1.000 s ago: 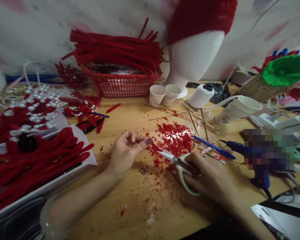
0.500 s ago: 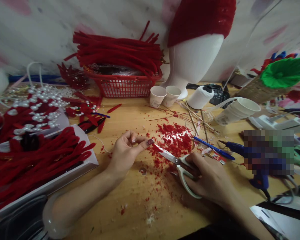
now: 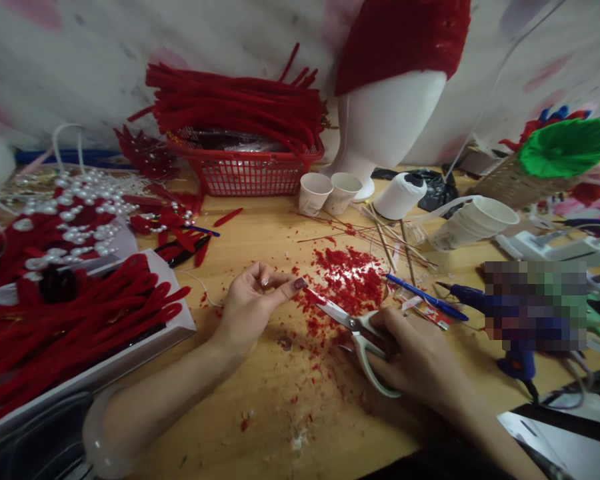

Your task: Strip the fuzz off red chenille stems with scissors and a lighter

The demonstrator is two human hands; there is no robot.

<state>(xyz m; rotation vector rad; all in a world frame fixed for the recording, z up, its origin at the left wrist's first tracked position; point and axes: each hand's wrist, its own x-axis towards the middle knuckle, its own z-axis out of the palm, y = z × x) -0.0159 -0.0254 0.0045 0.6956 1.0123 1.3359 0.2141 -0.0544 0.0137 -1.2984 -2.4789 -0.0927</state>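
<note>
Scissors point(image 3: 351, 324) sit in the curled fingers of the right hand point(image 3: 413, 357), blades directed toward the small red piece point(image 3: 311, 294) that the left hand point(image 3: 253, 303) pinches between closed thumb and forefinger. Just beyond, red scraps point(image 3: 353, 275) litter the wooden table point(image 3: 260, 233), a blue pen point(image 3: 427, 297) to their right. Farther back stand two paper cups point(image 3: 316, 193), then a red basket point(image 3: 253, 175) heaped with fuzzy red strips point(image 3: 235, 100).

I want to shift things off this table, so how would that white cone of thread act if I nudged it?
The white thread cone would probably roll, since its sides look round. Its taper suggests a curved path rather than a straight one.
</note>
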